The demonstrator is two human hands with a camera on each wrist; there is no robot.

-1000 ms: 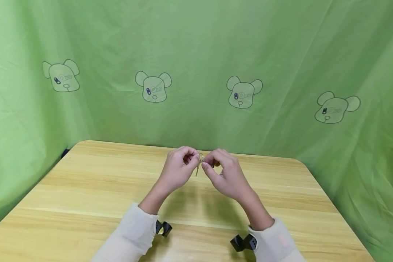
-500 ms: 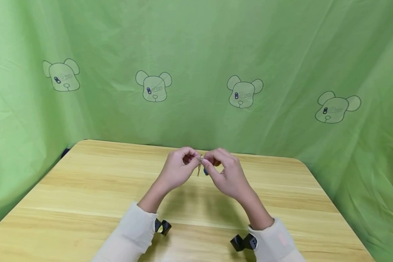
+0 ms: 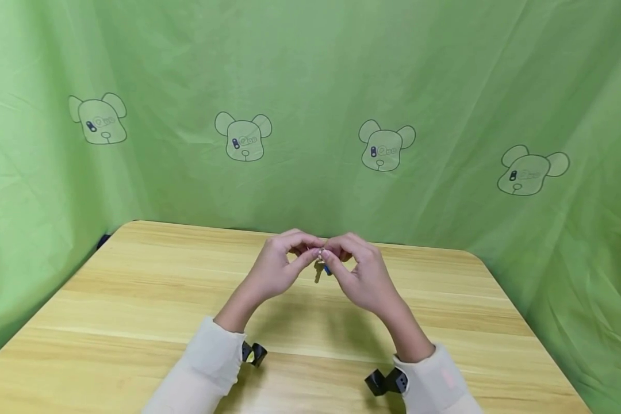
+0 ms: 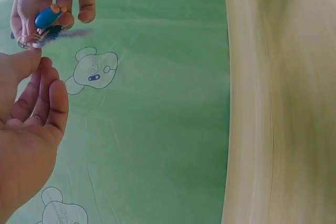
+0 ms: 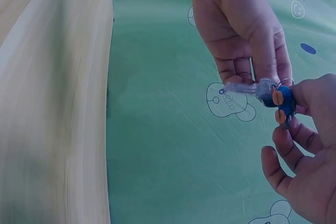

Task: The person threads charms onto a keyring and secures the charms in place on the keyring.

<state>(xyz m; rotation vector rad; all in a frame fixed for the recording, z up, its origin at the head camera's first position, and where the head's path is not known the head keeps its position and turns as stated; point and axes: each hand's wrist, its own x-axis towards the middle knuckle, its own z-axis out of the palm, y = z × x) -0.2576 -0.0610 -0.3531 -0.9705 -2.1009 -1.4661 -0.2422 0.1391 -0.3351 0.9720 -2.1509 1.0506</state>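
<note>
My left hand (image 3: pixel 280 264) and right hand (image 3: pixel 359 273) meet above the table, fingertips almost touching. Between them is a small metal key ring (image 3: pixel 320 253), pinched by thumb and fingers from both sides. A key (image 3: pixel 318 273) hangs from it, pointing down. Beside the key dangles a blue pendant (image 4: pixel 47 18) with orange tips, close to the right fingers. In the right wrist view the key (image 5: pixel 242 88) is blurred, and the blue pendant (image 5: pixel 286 100) lies by the right thumb. Fingertips hide part of the ring, so how it stands open cannot be told.
A wood-grain table (image 3: pixel 134 287) spreads below both hands. Green cloth (image 3: pixel 310 184) printed with bear heads hangs behind and at the sides. Black wrist cameras (image 3: pixel 385 382) sit at the cuffs of the pale sleeves (image 3: pixel 196 368).
My left hand has shifted slightly right, nearer the right hand. The key has turned from edge-on to showing its flat side, and the blue pendant has come into view.
</note>
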